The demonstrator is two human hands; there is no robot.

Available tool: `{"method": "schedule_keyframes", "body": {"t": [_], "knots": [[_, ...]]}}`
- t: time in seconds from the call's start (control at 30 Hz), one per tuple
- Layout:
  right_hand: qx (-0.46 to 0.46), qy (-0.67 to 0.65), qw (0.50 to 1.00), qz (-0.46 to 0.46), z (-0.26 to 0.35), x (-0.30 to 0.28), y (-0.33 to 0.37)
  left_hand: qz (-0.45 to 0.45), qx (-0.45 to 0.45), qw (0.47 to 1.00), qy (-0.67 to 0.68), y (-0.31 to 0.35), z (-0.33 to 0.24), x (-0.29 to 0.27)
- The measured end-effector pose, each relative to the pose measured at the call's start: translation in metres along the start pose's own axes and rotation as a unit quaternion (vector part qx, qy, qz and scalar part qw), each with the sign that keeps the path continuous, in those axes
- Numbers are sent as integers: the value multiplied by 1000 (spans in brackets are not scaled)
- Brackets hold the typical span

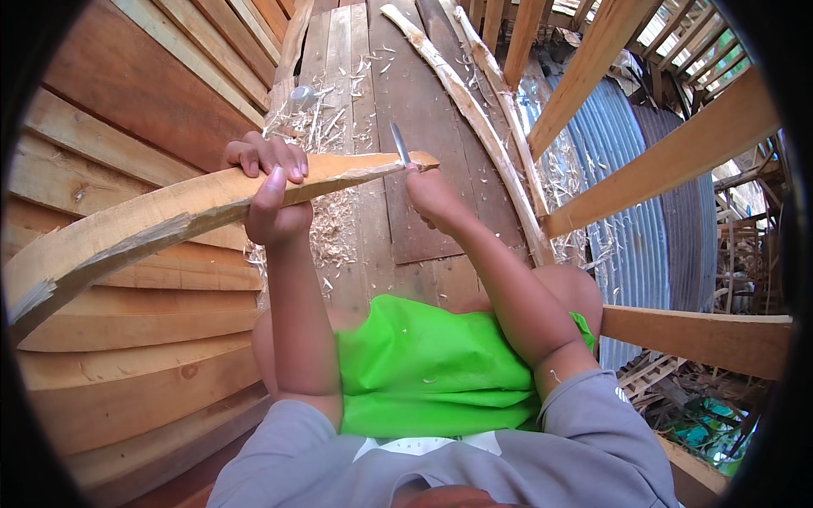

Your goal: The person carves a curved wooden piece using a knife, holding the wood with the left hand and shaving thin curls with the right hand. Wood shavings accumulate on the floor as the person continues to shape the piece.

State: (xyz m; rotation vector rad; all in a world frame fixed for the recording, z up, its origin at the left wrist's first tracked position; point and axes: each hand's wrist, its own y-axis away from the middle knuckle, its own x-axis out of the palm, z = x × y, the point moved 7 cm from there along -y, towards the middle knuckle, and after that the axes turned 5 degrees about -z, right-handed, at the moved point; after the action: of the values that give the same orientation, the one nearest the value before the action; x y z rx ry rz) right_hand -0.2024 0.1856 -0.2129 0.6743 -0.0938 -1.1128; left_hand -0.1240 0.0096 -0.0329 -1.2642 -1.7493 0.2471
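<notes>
My left hand [275, 186] is wrapped round a long, curved piece of wood [161, 207], thumb on the near side and fingers over the top. The wood runs from the far left rim across in front of me, narrowing toward its right end. Its lower edge looks rough and freshly cut. In my right hand [436, 196] is a knife [399, 142], its blade crossing the wood near the narrow tip and pointing away from me. The closed fist hides the knife's handle. A bright green cloth [432, 356] lies over my lap.
Pale wood shavings [334, 229] litter the plank floor [423, 224]. Two long peeled poles [474, 110] lie ahead to the right. A plank wall [127, 313] rises close on my left; wooden rails [669, 152] and corrugated metal sheets [627, 220] are on the right. A clear cup-like object [302, 97] stands ahead.
</notes>
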Motion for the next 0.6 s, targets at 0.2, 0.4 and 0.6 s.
{"method": "schedule_keyframes", "body": {"t": [0.2,0.4,0.6], "knots": [[-4,29,999,-17,-8,-11,-8,-9,-3,1000,0,2,0,1],[15,-10,1000,3,-16,-2,-14,-9,-6,1000,2,3,0,1],[-29,11,1000,0,-2,6,-2,-6,-3,1000,-24,4,-3,0]]}}
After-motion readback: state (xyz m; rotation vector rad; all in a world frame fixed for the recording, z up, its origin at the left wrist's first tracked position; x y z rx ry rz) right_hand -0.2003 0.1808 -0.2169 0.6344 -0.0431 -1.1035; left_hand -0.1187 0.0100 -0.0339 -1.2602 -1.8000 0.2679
